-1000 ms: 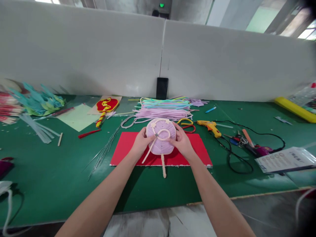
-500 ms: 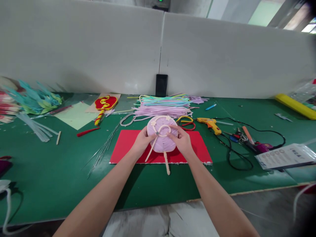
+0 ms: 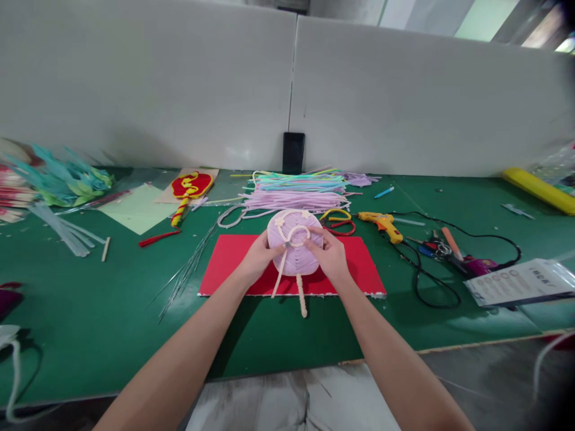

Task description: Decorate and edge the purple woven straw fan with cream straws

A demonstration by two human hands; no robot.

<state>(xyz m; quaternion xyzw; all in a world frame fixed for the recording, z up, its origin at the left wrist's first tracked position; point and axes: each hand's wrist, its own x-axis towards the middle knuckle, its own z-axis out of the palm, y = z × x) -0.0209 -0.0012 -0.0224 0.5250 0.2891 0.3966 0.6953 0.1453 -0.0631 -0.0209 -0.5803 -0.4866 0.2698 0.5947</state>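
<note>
While left grip [image 3: 257, 258], right grip [image 3: 333, 254] pinch lilac fan [image 3: 295, 261], cream loop [image 3: 299, 227] curls across; handle [image 3: 300, 294] bumpy.

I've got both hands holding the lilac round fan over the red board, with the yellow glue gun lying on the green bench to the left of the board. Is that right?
Not quite: the yellow glue gun lies on the green bench to the right of the red board, as the head view shows. The left hand and right hand do hold the lilac round fan over the board.
</note>
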